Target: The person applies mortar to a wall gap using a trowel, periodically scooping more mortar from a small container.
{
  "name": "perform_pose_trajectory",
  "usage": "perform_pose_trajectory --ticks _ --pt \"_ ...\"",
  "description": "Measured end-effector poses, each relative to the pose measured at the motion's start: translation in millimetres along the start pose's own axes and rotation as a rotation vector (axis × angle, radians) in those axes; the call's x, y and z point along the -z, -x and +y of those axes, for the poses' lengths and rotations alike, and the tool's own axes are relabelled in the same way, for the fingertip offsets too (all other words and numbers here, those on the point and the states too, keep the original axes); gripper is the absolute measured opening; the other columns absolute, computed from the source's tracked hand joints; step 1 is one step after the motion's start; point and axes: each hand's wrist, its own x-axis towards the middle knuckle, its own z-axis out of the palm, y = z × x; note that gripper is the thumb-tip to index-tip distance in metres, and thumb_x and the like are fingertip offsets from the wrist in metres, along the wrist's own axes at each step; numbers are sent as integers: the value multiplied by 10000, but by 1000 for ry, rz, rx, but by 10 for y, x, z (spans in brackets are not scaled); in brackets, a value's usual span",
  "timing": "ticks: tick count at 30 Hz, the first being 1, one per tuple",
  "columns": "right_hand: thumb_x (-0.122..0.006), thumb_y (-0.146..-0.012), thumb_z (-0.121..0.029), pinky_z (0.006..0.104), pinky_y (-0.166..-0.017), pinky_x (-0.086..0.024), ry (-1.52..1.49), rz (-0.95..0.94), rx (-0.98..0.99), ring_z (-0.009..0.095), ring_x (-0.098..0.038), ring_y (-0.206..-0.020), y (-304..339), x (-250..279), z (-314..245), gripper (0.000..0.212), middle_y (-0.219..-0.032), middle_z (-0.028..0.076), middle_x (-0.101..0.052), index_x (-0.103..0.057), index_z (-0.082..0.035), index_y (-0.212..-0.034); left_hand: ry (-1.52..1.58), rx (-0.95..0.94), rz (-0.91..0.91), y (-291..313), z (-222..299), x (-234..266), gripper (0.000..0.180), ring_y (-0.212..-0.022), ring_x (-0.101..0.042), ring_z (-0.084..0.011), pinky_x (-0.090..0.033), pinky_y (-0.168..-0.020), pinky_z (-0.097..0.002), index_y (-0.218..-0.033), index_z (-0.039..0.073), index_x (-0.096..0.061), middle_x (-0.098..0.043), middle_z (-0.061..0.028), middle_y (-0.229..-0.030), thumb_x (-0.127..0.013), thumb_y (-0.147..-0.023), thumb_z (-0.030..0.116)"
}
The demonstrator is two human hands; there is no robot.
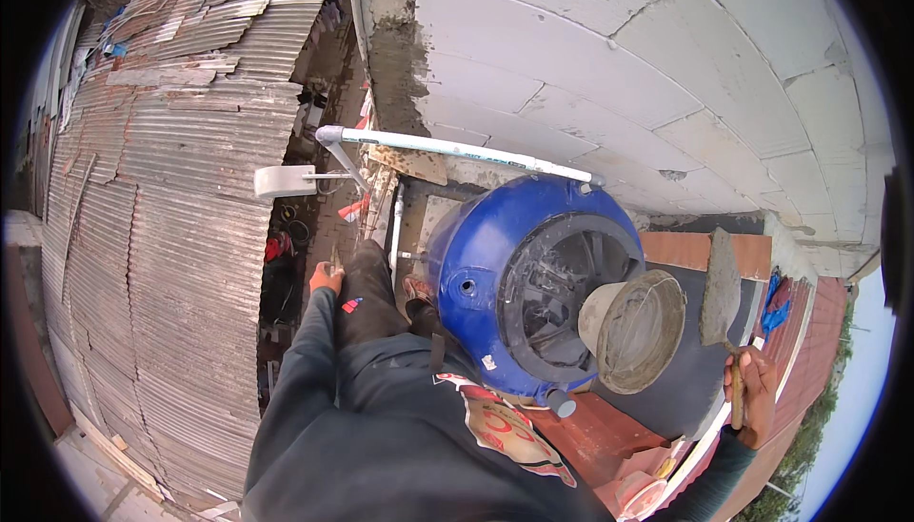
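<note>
My right hand (754,391) is closed around the wooden handle of a trowel (721,284) at the right. Its long blade points away from me and is coated in grey mortar. Left of the blade, apart from it, a cement-crusted bucket (592,320) sits tilted on the dark lid (547,284) of a blue water tank (466,246). Grey residue lines the bucket's inside. By my left knee, my left hand (327,277) has its fingers curled in; what they hold, if anything, is too small to make out.
A white pipe (466,149) crosses beyond the tank, beside a grey lamp (283,181). A light block wall (571,56) rises ahead. Left of a deep narrow gap lies a corrugated roof (190,265). Reddish metal sheets (600,432) lie beside the tank.
</note>
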Motion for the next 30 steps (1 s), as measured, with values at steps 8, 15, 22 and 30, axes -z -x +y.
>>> perform_pose_trajectory --ticks 8,15,22,30 --pt "-572 -1070 -362 231 -534 -423 27 -418 183 98 -537 -574 -1292 -1187 -782 381 -738 31 -607 -667 0 -997 24 113 -128 90 -133 -82 713 -1270 -606 -393 -484 -1066 -446 -1340 110 -614 -653 -240 -1309 -799 -796 532" --pt "-552 -1076 -367 247 -581 -439 84 -697 425 87 -545 -622 -2510 -2825 -1358 392 -749 14 -596 -663 0 -993 -379 330 -401 369 709 19 1306 -1349 -546 -395 -496 -1077 -501 -1615 199 -189 -438 -226 -1513 -928 -601 560" --pt "-544 -1070 -344 279 -603 -460 301 -859 575 97 -545 -635 -3516 -4706 -1179 370 -739 4 -581 -682 -7 -1006 -331 375 -354 213 656 -203 1225 -1202 -637 -430 -551 -995 -474 -1536 88 -243 -492 -290 -1380 -934 -582 423" --pt "-516 -1080 -325 341 -626 -493 478 -1215 581 149 -580 -611 -3746 -6028 -792 395 -735 60 -624 -684 25 -1005 -387 402 -199 238 461 -413 1150 -1105 -680 -444 -564 -946 -499 -1579 95 -262 -456 -279 -1462 -862 -646 401"
